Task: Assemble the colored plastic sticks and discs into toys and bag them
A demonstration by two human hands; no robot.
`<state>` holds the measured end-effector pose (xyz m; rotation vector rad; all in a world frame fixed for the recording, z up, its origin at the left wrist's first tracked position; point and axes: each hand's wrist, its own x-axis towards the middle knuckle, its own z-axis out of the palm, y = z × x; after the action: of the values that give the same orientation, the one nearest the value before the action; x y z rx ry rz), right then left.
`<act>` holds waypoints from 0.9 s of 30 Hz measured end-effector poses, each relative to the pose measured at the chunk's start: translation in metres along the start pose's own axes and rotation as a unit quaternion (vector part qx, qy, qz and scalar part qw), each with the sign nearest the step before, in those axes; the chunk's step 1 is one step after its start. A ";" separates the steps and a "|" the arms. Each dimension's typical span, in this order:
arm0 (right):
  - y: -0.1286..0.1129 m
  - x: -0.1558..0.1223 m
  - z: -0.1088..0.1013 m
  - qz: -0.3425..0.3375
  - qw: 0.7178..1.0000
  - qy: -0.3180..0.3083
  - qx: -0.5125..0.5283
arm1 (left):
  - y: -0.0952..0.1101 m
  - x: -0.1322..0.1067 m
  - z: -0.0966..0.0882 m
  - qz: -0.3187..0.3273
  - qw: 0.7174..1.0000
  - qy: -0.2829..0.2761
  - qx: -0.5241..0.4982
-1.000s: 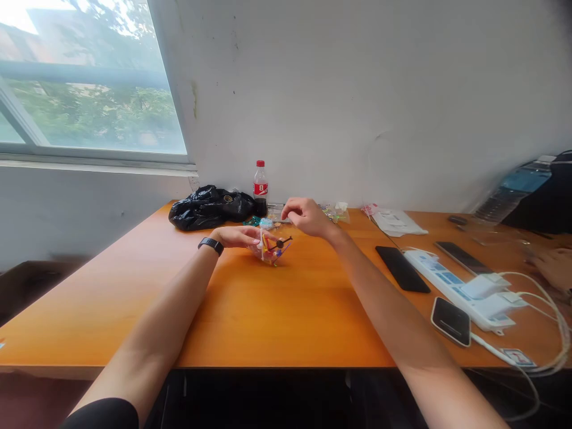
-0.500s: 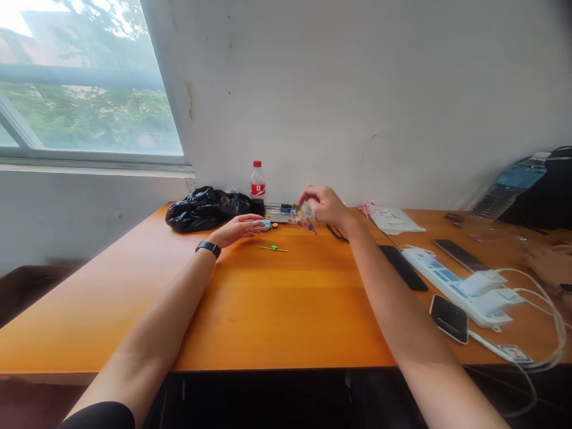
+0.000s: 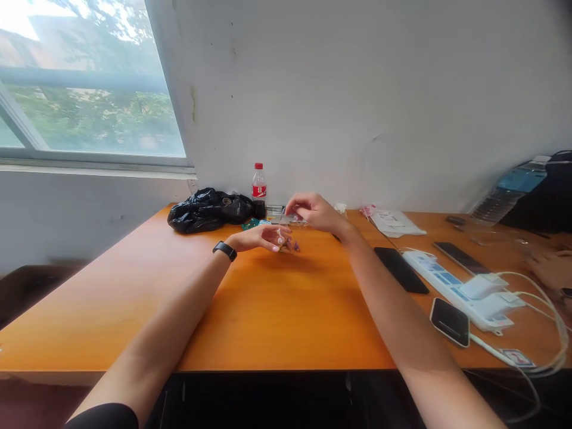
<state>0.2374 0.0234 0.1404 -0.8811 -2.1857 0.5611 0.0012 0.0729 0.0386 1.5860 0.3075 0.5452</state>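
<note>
Both bare forearms reach forward from the lower edge and converge toward twelve o'clock, the left from seven o'clock, the right from five. The left hand [image 3: 263,238] lies low with its palm turned up and its fingers [image 3: 280,241] curled loosely inward, a dark band on the wrist. The right hand [image 3: 315,213] hovers just above, at one o'clock of the left, wrist bent, fingers [image 3: 295,208] pinched together and pointing left.

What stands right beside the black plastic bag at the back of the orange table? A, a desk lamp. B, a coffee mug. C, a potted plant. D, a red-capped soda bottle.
D: a red-capped soda bottle stands upright against the wall, right next to the black plastic bag on the table.
</note>
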 end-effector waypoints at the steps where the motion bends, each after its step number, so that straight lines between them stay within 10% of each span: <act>1: 0.002 0.001 0.002 -0.004 1.000 0.018 0.000 | -0.001 0.004 0.004 0.000 1.000 -0.016 0.009; 14: 0.054 0.012 0.013 0.038 0.951 0.305 -0.019 | 0.009 -0.005 -0.016 0.010 0.984 0.172 -0.048; 21: 0.092 0.000 0.070 0.117 0.973 -0.131 -0.151 | -0.019 -0.025 -0.051 0.066 0.935 0.298 -0.180; 27: 0.086 -0.003 0.089 0.119 0.957 -0.214 -0.155 | -0.037 -0.027 -0.059 0.017 0.935 0.315 -0.160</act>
<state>0.2092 0.0679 0.0283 -1.3012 -2.6276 0.5727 -0.0479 0.1129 -0.0009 1.0694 0.6372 1.0747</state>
